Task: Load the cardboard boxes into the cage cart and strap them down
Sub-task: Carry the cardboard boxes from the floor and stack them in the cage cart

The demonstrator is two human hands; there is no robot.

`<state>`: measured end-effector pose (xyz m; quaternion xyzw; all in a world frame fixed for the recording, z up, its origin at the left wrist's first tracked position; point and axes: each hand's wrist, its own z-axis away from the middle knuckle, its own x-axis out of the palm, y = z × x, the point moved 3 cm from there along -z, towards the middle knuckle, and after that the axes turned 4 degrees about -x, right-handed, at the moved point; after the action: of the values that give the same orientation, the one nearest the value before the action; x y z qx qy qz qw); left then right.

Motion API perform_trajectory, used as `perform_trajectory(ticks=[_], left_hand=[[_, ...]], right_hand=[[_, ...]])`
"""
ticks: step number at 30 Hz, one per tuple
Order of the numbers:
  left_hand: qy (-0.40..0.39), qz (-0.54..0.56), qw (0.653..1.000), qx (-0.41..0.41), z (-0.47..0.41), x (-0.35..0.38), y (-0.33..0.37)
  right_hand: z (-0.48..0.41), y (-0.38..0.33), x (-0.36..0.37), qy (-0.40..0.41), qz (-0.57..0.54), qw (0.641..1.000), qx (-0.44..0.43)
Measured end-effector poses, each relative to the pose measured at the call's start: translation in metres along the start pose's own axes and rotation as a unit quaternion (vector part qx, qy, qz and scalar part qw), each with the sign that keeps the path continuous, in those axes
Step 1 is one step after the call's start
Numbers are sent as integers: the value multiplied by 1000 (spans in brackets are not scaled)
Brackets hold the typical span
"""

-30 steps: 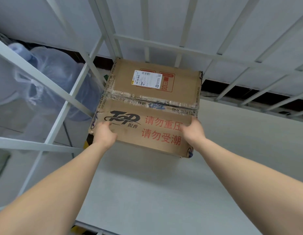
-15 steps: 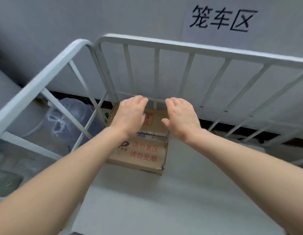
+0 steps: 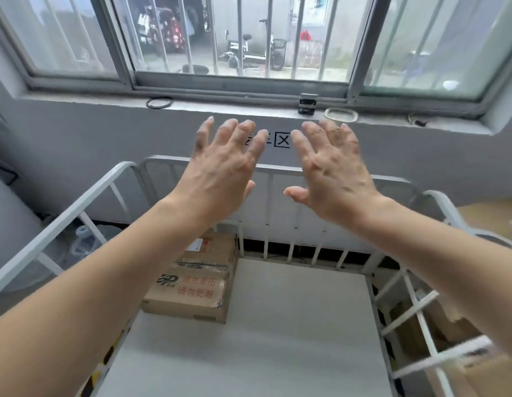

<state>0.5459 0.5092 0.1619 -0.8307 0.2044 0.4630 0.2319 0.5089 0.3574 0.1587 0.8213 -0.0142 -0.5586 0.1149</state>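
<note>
A brown cardboard box (image 3: pixel 197 282) with red Chinese print and a white label lies flat in the far left corner of the white cage cart (image 3: pixel 280 170), on the cart's pale floor (image 3: pixel 263 339). My left hand (image 3: pixel 220 173) and my right hand (image 3: pixel 332 173) are raised side by side high above the box, fingers spread and straight, holding nothing. My left forearm hides part of the box's left edge.
White railings enclose the cart on the left, back and right. More cardboard boxes (image 3: pixel 484 376) sit outside the right railing. A clear plastic bag (image 3: pixel 85 242) lies beyond the left railing. A window with bars (image 3: pixel 243 38) is above the grey wall.
Both hands let go of the box and rose away from it with fingers spread. The view tilted up from the cart floor to the window.
</note>
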Motion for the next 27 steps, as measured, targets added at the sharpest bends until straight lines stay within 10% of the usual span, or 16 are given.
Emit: perform_trajectory(ticks=[13, 27], left_hand=[[152, 85, 970, 170, -24, -106, 189], [85, 285, 858, 419, 27, -113, 496]], right_hand=[[185, 112, -114, 38, 121, 971, 201], [507, 222, -140, -96, 169, 804, 562]])
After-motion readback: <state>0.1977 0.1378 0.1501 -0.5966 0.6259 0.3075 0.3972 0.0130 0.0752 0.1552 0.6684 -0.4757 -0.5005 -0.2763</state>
